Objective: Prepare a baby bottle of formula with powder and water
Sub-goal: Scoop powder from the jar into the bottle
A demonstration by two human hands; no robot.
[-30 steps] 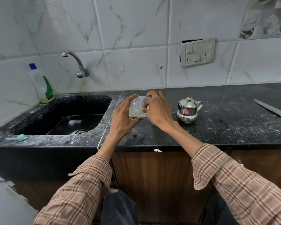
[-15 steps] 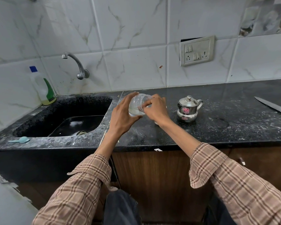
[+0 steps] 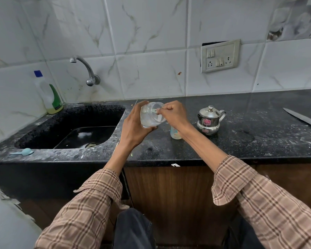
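Near the centre of the frame, the left hand (image 3: 133, 126) grips a clear jar (image 3: 152, 115) from below and from the side. The jar is tilted so that its open mouth faces the right hand (image 3: 174, 115); I think this tilt makes the white powder inside easier to reach. The right hand has its fingers curled and pinches a thin handle, probably a scoop (image 3: 155, 110), which goes into the mouth of the jar. The baby bottle (image 3: 175, 133) stands on the dark surface (image 3: 258, 139) just below the right wrist, partly hidden by it. It is near, so the powder will travel only a short way. Whether it already holds water I cannot tell. The steel kettle (image 3: 209, 120) stands to the right of the bottle, apart from the hands. A blue scoop (image 3: 24, 152) lies unused at the lower left, on the front edge of the sink (image 3: 68, 126).
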